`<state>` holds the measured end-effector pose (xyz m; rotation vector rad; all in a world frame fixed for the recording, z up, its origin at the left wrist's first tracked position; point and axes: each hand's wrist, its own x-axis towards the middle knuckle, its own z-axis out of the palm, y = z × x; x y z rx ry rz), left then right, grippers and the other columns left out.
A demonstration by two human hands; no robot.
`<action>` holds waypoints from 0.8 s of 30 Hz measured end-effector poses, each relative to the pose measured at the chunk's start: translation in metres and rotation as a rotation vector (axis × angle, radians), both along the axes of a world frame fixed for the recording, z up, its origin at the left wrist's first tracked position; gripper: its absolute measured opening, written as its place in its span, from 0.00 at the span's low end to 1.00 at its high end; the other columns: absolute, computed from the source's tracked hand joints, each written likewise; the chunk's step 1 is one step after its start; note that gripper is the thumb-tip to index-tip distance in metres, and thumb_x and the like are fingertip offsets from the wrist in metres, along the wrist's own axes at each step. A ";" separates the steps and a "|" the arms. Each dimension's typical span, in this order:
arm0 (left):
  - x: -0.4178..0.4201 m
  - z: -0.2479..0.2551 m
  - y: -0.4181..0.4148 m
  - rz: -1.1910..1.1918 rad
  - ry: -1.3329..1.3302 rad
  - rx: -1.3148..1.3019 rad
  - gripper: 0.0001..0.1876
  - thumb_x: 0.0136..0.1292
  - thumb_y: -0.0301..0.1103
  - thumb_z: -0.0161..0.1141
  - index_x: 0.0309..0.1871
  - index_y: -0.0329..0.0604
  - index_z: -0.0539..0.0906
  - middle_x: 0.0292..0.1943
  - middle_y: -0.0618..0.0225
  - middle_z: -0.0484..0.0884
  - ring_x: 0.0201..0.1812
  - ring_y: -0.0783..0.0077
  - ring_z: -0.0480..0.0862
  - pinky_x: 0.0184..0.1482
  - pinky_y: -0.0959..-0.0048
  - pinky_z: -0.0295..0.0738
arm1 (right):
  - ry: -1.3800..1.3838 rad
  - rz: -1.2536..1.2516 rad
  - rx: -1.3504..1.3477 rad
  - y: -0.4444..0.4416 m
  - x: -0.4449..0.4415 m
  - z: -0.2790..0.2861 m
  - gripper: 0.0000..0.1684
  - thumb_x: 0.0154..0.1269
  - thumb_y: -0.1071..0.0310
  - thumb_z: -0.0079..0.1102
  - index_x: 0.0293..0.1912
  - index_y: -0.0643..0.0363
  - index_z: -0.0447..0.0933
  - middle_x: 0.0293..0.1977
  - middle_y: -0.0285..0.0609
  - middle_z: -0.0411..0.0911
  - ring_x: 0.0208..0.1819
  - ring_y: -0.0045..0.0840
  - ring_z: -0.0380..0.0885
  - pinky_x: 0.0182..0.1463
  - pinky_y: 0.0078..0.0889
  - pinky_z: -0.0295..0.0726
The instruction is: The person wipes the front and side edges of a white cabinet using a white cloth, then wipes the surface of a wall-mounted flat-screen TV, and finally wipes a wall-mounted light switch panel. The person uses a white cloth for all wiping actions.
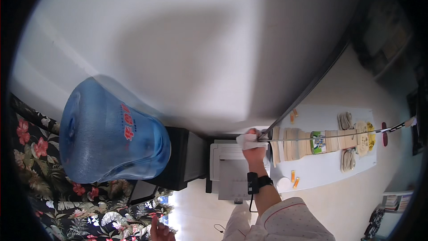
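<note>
My right hand (253,144) grips a crumpled white cloth or tissue (245,140). It presses this to the near lower corner of a large reflective panel with a thin dark frame (306,92), apparently a mirror. A black device with a cable (253,183) is strapped to my right wrist. Just below the hand is a white printer (230,170). At the bottom edge my left hand (162,230) shows only in part, its thumb apart from loosely bent fingers and nothing visible in it. Behind that hand hangs a dark floral curtain (113,221).
A big blue water bottle (113,134) stands on a black dispenser (177,157) at left. On the white tabletop (321,174) along the panel are a row of books or papers (296,147), orange packets (296,183) and a round white object (283,184). A shelf (396,201) stands far right.
</note>
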<state>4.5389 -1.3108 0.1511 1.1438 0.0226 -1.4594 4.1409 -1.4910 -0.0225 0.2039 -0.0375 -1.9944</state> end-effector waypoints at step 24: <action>-0.237 0.028 -0.121 -0.932 0.075 0.060 0.24 0.64 0.42 0.49 0.58 0.35 0.69 0.54 0.60 0.74 0.54 0.62 0.75 0.57 0.64 0.69 | 0.559 1.097 0.310 0.098 -0.003 0.191 0.31 0.67 0.47 0.41 0.59 0.62 0.65 0.56 0.47 0.69 0.57 0.35 0.69 0.60 0.41 0.68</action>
